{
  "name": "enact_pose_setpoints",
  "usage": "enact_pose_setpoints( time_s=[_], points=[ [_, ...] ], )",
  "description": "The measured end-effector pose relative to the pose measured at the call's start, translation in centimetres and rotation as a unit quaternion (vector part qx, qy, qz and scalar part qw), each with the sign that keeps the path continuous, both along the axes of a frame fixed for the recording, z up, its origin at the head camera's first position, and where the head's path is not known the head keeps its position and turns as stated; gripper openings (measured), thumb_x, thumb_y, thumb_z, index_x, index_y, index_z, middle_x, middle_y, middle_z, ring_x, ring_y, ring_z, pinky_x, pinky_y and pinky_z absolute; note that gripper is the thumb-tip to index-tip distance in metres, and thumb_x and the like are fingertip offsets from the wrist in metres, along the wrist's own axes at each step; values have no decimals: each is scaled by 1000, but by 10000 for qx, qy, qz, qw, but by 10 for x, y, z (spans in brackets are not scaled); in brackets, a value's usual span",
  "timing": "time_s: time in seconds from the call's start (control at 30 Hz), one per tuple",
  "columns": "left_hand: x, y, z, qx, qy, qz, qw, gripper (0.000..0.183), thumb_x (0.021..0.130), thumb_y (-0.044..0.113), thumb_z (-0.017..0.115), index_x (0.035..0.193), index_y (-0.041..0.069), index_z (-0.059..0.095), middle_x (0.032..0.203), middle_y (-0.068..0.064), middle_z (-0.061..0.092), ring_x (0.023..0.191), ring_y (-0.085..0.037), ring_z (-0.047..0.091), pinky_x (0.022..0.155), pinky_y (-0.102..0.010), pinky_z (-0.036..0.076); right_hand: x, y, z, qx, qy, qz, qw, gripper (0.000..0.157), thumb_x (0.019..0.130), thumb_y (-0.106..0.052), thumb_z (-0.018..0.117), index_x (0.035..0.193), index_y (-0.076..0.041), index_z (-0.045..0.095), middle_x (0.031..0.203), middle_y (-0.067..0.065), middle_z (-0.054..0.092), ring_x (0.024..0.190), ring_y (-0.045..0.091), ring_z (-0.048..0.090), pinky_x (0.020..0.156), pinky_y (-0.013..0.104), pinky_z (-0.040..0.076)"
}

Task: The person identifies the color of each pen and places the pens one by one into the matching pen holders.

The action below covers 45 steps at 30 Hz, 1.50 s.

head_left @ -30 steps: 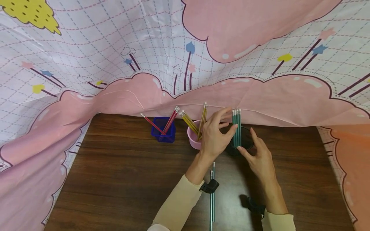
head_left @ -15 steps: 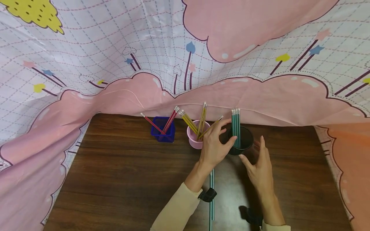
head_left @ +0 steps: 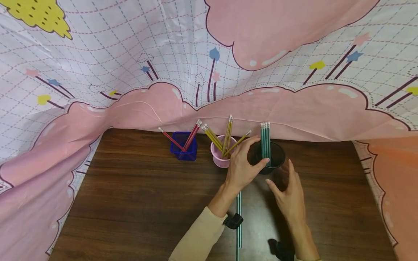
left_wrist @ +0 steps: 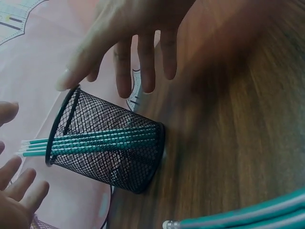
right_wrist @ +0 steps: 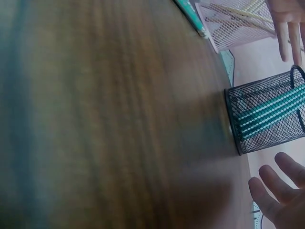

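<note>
Several teal pencils (head_left: 265, 139) with white eraser ends stand in a round black mesh pencil cup (head_left: 278, 156). My left hand (head_left: 241, 167) is at the cup's left side, fingers spread; its thumb overlaps the pencils in the head view, but the left wrist view shows the left hand (left_wrist: 16, 193) apart from them. To the cup's right and nearer me is my right hand (head_left: 290, 203), loosely spread and holding nothing. The right wrist view shows both the right hand (right_wrist: 286, 195) and the left hand (right_wrist: 288, 21) flanking the mesh cup (right_wrist: 267, 112).
Left of my left hand stands a pink mesh cup (head_left: 219, 161) with several yellow pencils (head_left: 212, 136). Farther left is a square blue mesh cup (head_left: 187, 156) with red pencils (head_left: 192, 136). Loose teal pencils (head_left: 238, 239) lie beneath my left wrist. A patterned cloth (head_left: 294, 119) hangs behind the table.
My right hand has drawn back from the black cup's rim towards me. My left fingers have shifted down and away from the teal pencils, uncovering a yellow pencil in the pink cup.
</note>
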<state>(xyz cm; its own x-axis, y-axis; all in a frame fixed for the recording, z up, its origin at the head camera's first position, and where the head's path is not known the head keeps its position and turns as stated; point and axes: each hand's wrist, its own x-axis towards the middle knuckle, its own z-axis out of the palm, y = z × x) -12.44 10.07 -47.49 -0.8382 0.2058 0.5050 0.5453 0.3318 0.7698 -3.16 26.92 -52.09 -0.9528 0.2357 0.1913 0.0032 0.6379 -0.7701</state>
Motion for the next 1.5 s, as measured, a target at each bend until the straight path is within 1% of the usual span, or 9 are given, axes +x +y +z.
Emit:
enact_pose_setpoints(
  time_s=[0.2,0.37,0.47,0.63,0.87,1.0,1.23,1.4,1.5],
  points=[
    [0,1,-5,-109,-588,-224,9980,74,80,27,85,141,10,48,144,-6,52,130,-15,50,101,-24,46,12,-6,-5,66,-380,-61,9992,91,85,-28,80,158,-16,26,136,21,53,115,38,57,94,52,48],
    [-2,3,-11,-499,-960,-198,9939,79,80,32,85,145,12,43,143,-3,52,127,-16,52,99,-21,45,20,-14,-10,28,-484,2,9988,81,85,-28,81,151,-11,38,131,19,58,116,34,58,96,46,48],
    [-3,4,-15,-691,-967,-183,9927,78,81,33,84,145,12,45,139,-3,55,125,-15,54,98,-20,46,23,-19,-13,60,-397,22,9992,75,83,-27,82,145,-8,45,127,17,62,115,31,59,95,43,48],
    [-4,4,-20,-668,-925,-293,9930,74,81,30,84,142,11,48,134,-6,58,119,-15,58,94,-15,46,25,-25,-14,207,-239,106,9994,65,82,-23,84,136,-6,53,123,11,65,113,26,60,90,42,49],
    [-4,4,-25,-923,-1075,-366,9892,81,79,41,83,145,15,45,134,-3,58,109,-13,59,89,-16,47,27,-35,-14,669,-276,449,9964,46,85,-29,81,121,-6,63,105,8,69,94,26,65,79,47,53],
    [-5,4,-26,-1012,-1256,-408,9861,82,81,45,81,148,17,43,140,-1,56,115,-12,57,92,-19,47,28,-43,-15,1069,-231,699,9915,40,84,-34,81,112,-8,67,95,5,68,84,22,65,72,44,53],
    [-6,4,-30,-944,-1400,-575,9840,82,83,47,78,151,22,39,144,2,53,125,-11,52,100,-27,45,32,-60,-17,1678,207,853,9819,30,75,-30,88,90,-12,70,79,-1,63,69,16,59,59,36,49],
    [-6,3,-34,-945,-1424,-709,9827,81,86,47,75,154,33,34,147,3,50,133,-10,46,108,-32,40,33,-69,-16,1830,-14,807,9798,31,72,-33,89,83,-14,68,76,-3,61,70,19,57,60,37,46],
    [-6,3,-35,-970,-1416,-697,9827,79,87,48,74,153,34,34,145,3,51,132,-10,47,107,-32,41,33,-72,-15,1921,-215,719,9785,31,71,-32,89,82,-14,67,78,-3,61,72,21,58,62,39,47]
  ],
)
